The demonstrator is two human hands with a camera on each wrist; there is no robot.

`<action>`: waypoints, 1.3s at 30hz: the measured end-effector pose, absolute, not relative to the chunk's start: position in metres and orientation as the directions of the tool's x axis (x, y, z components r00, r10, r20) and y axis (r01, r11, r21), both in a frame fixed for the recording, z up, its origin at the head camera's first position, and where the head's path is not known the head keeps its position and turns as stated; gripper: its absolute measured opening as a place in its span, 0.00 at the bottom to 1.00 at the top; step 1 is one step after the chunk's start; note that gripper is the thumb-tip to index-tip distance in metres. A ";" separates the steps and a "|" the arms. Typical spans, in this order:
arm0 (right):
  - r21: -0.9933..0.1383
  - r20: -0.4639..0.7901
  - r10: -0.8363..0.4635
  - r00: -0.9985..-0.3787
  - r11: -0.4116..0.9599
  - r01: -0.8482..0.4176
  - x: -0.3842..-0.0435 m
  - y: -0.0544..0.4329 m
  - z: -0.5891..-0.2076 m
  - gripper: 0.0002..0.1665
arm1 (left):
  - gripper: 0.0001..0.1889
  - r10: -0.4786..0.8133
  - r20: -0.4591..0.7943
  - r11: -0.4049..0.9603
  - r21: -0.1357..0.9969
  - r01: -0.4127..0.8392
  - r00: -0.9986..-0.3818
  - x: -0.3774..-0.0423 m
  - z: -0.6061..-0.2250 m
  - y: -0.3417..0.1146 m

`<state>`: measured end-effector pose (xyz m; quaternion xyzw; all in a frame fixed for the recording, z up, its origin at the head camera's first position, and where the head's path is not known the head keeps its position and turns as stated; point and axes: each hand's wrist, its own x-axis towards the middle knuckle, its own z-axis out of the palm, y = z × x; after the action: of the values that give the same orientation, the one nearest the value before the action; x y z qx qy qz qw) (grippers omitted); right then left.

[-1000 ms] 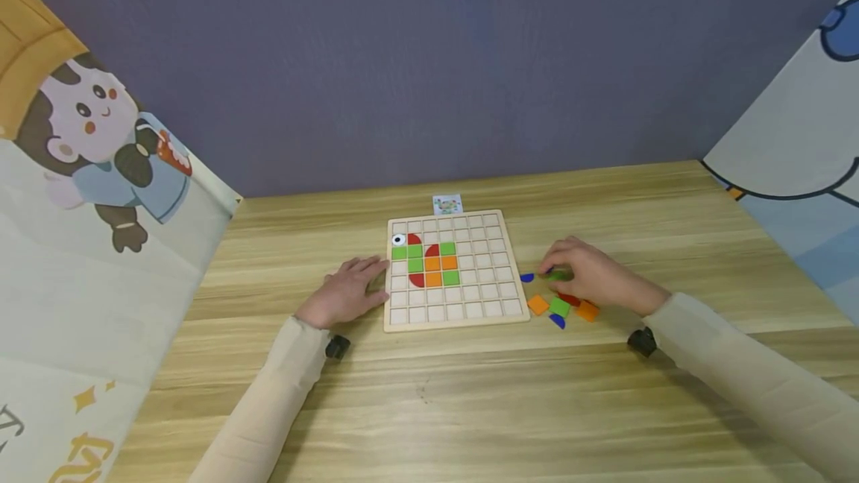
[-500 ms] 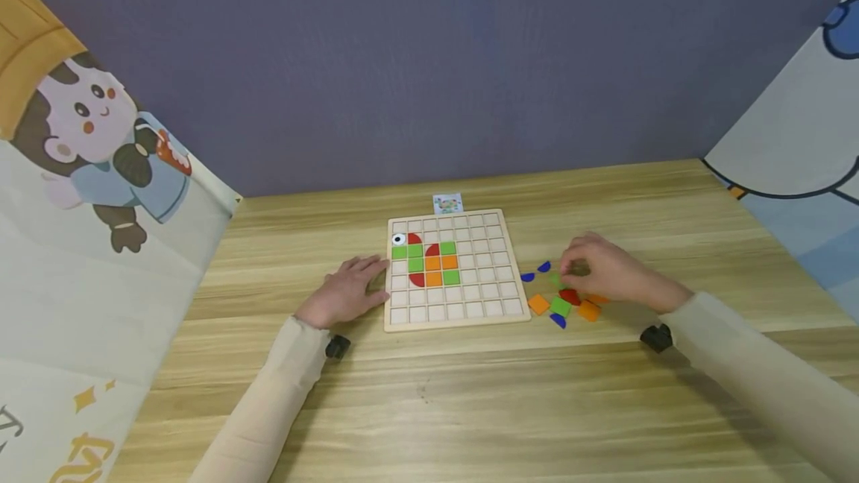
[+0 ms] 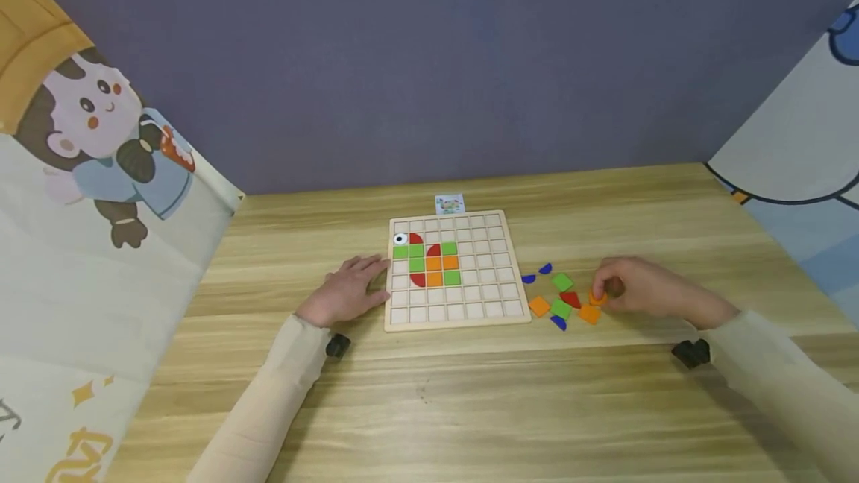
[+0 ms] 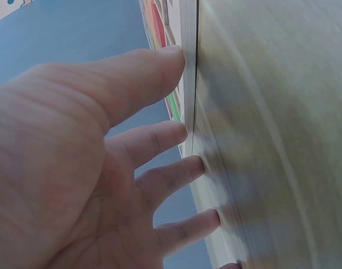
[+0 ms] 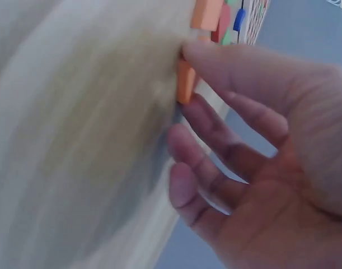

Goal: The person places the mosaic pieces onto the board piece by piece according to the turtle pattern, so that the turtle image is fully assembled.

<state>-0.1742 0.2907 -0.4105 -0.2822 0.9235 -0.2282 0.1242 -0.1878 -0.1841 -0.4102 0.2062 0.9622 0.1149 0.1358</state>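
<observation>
In the head view, my left hand (image 3: 344, 294) rests at the left edge of a wooden grid board (image 3: 493, 293), fingers spread. The left wrist view has the thumb and a fingertip touching the board's side. Some cells hold green, orange and red pieces, plus a white eye piece (image 3: 400, 239). Right of the board, my right hand (image 3: 649, 291) pinches an orange piece (image 5: 185, 81) between thumb and finger, low at the tabletop. Close by lie an orange square (image 3: 590, 314), a red piece (image 3: 570, 300) and green squares, one of them the upper green square (image 3: 562, 282).
A small picture card (image 3: 450, 203) lies behind the board. Blue half-round pieces, including a front blue piece (image 3: 558, 323), and another orange square (image 3: 540, 306) lie near the board's right edge. A dark wall (image 3: 436, 73) rises behind the wooden table (image 3: 429, 408).
My right hand has moved right and toward me, from the green and blue pieces to an orange piece at the pile's right end. The left hand has stayed at the board.
</observation>
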 end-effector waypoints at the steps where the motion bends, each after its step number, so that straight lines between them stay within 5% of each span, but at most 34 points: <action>1: -0.480 -0.079 -0.568 -0.819 0.742 -0.468 -0.174 0.290 -0.412 0.13 | 0.33 0.430 -0.214 0.888 0.274 0.368 -0.877 -0.188 -0.410 -0.184; 9: -0.410 0.002 -0.492 -0.870 0.794 -0.450 -0.181 0.268 -0.411 0.11 | 0.33 0.432 -0.223 0.888 0.277 0.368 -0.874 -0.187 -0.411 -0.184; 24: -0.509 0.071 -0.614 -0.786 0.655 -0.558 -0.236 0.148 -0.404 0.05 | 0.32 0.440 -0.217 0.883 0.284 0.375 -0.872 -0.185 -0.411 -0.189; 39: -0.591 0.050 -0.609 -0.791 0.621 -0.515 -0.262 0.116 -0.420 0.06 | 0.33 0.449 -0.215 0.880 0.277 0.386 -0.867 -0.181 -0.410 -0.191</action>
<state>-0.2616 0.1155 -0.4200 -0.3135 0.8968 -0.3023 0.0777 -0.1810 -0.1913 -0.4102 0.2175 0.9597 0.1129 0.1378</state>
